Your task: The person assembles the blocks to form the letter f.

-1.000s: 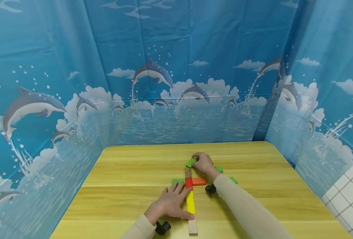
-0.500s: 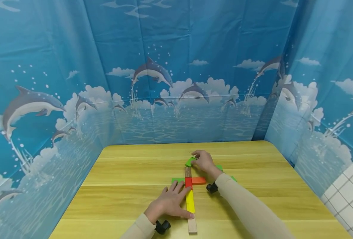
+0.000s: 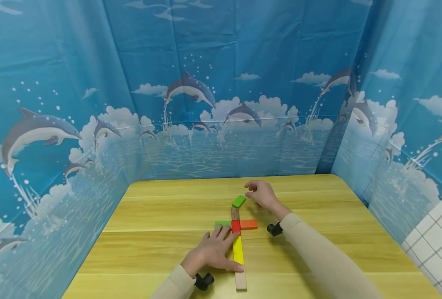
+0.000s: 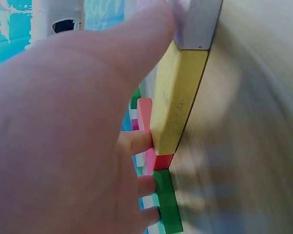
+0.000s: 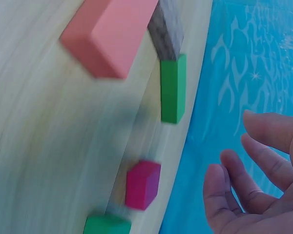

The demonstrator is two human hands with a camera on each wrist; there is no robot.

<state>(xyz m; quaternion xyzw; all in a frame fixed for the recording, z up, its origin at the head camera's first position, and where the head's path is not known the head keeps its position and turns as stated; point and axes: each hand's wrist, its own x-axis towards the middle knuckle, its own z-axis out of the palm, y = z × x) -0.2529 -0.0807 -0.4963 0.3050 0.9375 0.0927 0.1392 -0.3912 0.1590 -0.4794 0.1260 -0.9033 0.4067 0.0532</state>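
Pulling clear now, the right hand (image 3: 265, 195) is hovering just beside the green block (image 3: 239, 201) it was pinching a second ago, its loosely bent fingers holding nothing! So that block is lying free on the desk (image 3: 150, 232), slanting off the far end of the brown block (image 3: 235, 214), and looking set as the row's far piece. The left hand (image 3: 213, 251) is spreading out well apart, seemingly steadying things, thumb touching the pale block (image 3: 241, 281), fingertips reaching the red block (image 3: 236, 226).

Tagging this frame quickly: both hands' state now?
Left hand: open, touching the row of blocks.
Right hand: open, holding nothing.
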